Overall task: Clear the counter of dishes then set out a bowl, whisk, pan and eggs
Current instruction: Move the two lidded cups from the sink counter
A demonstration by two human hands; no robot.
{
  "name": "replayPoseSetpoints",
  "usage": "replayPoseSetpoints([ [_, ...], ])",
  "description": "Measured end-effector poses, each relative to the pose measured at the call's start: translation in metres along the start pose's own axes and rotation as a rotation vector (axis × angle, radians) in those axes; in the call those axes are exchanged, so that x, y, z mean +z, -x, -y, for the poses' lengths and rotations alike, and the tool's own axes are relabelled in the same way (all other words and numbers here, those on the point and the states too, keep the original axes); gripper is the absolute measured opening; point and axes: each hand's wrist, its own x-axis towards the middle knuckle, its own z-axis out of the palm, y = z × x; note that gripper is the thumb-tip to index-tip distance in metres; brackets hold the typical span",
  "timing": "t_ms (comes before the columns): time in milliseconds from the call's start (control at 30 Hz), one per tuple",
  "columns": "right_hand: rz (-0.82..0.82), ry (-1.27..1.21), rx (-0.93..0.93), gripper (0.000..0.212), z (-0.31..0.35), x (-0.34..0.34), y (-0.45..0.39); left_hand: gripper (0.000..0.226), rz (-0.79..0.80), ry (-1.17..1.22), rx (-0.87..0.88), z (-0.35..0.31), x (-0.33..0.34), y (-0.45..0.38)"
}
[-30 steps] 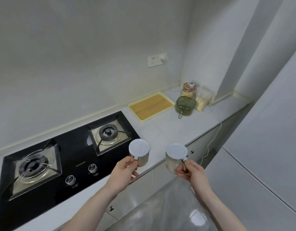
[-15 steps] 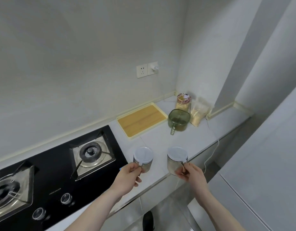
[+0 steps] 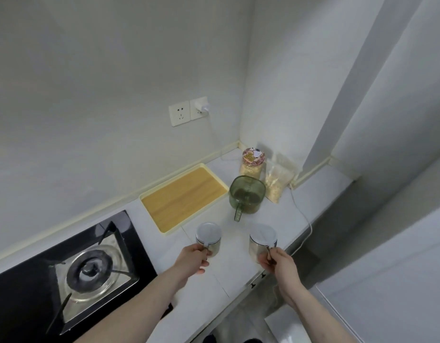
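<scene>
Two small clear jars with white lids are in my hands over the white counter. My left hand grips the handle of the left jar. My right hand pinches the handle of the right jar. Both jars are upright and lie near the counter's front edge; whether they touch the surface I cannot tell. No bowl, whisk, pan or eggs are in view.
A yellow tray with a wooden board lies by the back wall. A green lidded container, a food jar and a bag of grain stand in the corner. A gas hob is at left. A white cable runs off the counter edge.
My view and both hands have shifted right along the counter, away from the hob. The two jars have moved with my hands toward the tray and the green container.
</scene>
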Motion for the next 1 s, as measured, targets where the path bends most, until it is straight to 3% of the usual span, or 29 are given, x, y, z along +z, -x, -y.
replayPoseSetpoints([
  [200, -0.023, 0.086, 0.121, 0.028, 0.006, -0.005, -0.046, 0.016, -0.005, -0.005, -0.054, -0.025, 0.018, -0.045],
  [433, -0.055, 0.114, 0.195, 0.031, 0.022, -0.002, -0.092, 0.018, -0.032, -0.04, -0.075, -0.043, 0.036, -0.074],
  [600, -0.135, 0.061, 0.264, 0.02, 0.024, 0.003, -0.127, 0.014, -0.045, -0.014, -0.078, -0.05, 0.043, -0.092],
  [867, -0.201, -0.011, 0.287, 0.024, 0.028, 0.004, -0.171, 0.017, -0.076, 0.034, -0.091, -0.062, 0.056, -0.118],
  [1000, -0.156, -0.118, 0.316, 0.021, 0.036, 0.007, -0.173, 0.02, -0.11, 0.01, -0.113, -0.069, 0.064, -0.123],
])
